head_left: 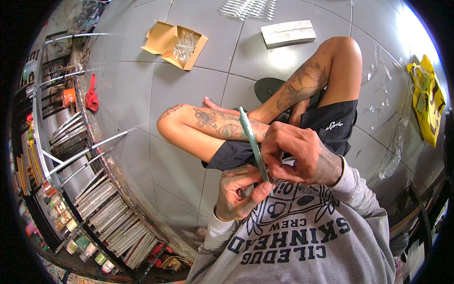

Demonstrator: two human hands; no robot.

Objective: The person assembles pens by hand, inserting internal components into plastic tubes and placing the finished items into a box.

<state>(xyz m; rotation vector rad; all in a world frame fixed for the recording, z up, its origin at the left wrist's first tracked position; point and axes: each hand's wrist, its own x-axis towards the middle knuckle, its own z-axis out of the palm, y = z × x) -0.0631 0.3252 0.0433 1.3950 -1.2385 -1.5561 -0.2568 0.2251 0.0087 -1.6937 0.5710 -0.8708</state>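
A grey-green pen (252, 138) slants in front of my chest, its pale push-button end pointing up and away from me. My left hand (239, 190) is closed round the lower part near the tip, thumb pressed along it. From the other side, my right hand (302, 152) pinches the pen's middle with curled fingers; its fingertips are partly hidden. On the floor ahead lies an opened brown cardboard box (163, 43) with a bunch of thin clear plastic pieces (185, 46) inside. Rows of white pens (243, 8) lie at the far edge.
A white block-like box (288, 33) rests on the grey tiled floor (189, 87) beyond my crossed legs. Clear plastic scraps (378, 71) and a yellow bag (427, 102) are at the right. Along the left stands a metal rack (90, 151) with frames and paint jars, beside a red cloth (92, 96).
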